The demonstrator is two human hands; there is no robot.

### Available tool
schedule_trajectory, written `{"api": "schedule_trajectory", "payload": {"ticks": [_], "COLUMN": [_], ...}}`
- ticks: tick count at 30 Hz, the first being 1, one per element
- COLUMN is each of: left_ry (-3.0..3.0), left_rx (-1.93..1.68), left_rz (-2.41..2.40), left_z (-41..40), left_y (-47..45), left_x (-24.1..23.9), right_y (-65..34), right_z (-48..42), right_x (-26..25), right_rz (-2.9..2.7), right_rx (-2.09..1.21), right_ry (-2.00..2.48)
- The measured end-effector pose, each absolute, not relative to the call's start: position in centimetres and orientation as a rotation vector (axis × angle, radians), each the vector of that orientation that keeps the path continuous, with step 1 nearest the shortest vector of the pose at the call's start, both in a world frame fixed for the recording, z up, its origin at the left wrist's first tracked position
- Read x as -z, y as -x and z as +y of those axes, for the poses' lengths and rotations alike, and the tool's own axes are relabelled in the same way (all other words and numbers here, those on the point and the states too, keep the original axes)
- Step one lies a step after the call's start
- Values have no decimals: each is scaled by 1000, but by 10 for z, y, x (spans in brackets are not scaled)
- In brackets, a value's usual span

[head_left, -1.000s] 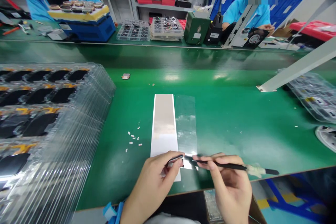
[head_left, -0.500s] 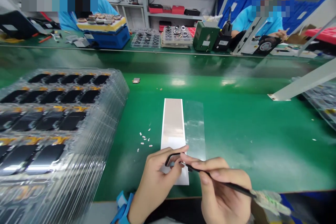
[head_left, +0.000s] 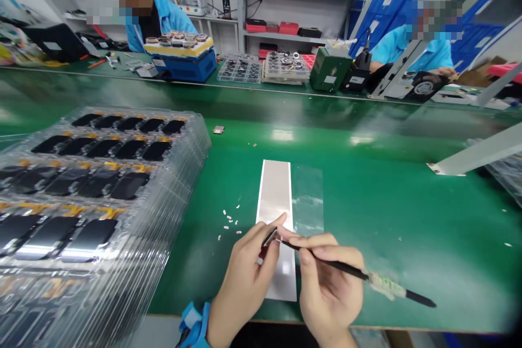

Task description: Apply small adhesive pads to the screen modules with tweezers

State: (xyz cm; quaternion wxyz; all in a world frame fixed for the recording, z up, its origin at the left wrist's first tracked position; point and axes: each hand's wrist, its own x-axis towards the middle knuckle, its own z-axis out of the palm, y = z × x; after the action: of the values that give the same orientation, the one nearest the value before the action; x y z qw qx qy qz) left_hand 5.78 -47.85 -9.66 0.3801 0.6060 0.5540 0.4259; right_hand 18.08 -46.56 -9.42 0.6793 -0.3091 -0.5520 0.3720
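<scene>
Your right hand (head_left: 330, 283): grip pinched on black tweezers (head_left: 326, 262), tips at the small dark part (head_left: 269, 237) pinched by your left hand (head_left: 244, 277); keep both steady. Beyond: silver-faced liner strip (head_left: 275, 196), clear film (head_left: 308, 198), green worktop (head_left: 391, 228).

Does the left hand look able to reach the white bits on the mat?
Probably yes: the left hand sits just below the white bits with nothing between, though it holds a small dark piece.

Glossy green bench mat (head_left: 379, 217), clear plastic trays (head_left: 179, 174), matt metallic strip (head_left: 274, 193), smooth black plastic pick (head_left: 330, 264)
</scene>
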Motion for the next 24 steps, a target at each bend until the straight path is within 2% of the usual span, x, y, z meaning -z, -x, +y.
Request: {"api": "schedule_trajectory", "payload": {"ticks": [24], "left_ry": [-1531], "left_rx": [-989], "left_rz": [1436], "left_z": [-484], "left_y": [-58], "left_x": [96], "right_y": [-184], "right_z": [-464], "right_x": [103], "right_rz": [-1211], "right_rx": [-915], "right_ry": [738]}}
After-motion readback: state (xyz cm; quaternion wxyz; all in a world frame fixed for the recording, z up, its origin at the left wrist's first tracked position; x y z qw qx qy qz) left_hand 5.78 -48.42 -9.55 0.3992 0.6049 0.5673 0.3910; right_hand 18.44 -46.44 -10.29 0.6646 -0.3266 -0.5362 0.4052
